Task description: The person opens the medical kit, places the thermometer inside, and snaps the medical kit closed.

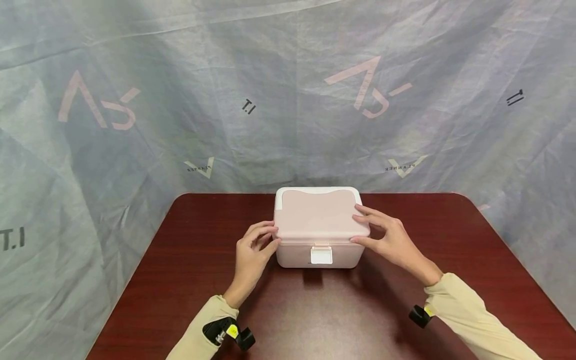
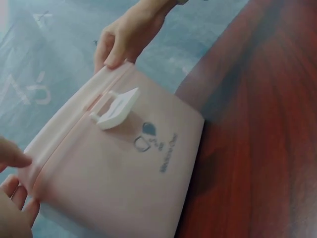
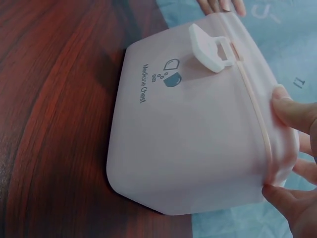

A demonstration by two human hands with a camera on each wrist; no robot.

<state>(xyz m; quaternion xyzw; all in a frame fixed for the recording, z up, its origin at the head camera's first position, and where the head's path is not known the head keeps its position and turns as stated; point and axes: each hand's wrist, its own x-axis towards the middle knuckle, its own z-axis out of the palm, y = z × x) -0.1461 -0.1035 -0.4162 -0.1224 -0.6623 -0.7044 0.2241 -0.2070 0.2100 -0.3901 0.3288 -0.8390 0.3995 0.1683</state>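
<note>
A pale pink medicine chest [image 1: 292, 256] with a white-trimmed lid [image 1: 320, 215] sits toward the back of the table, its lid down. The white front latch [image 3: 205, 49] is flipped outward from the body. Below it, the right wrist view shows a capsule drawing and the words "Medicine Chest". My left hand [image 1: 252, 257] grips the lid's left front corner, thumb at the front and fingers along the side. At the opposite corner my right hand [image 1: 396, 243] holds the lid, its thumb on the front edge and fingertips at the lid seam.
The chest stands on a dark red wooden table [image 1: 189, 280] with rounded back corners. A grey printed cloth [image 1: 288, 100] hangs behind the table and along its sides. Black wrist mounts [image 1: 229, 333] are strapped over both cream sleeves.
</note>
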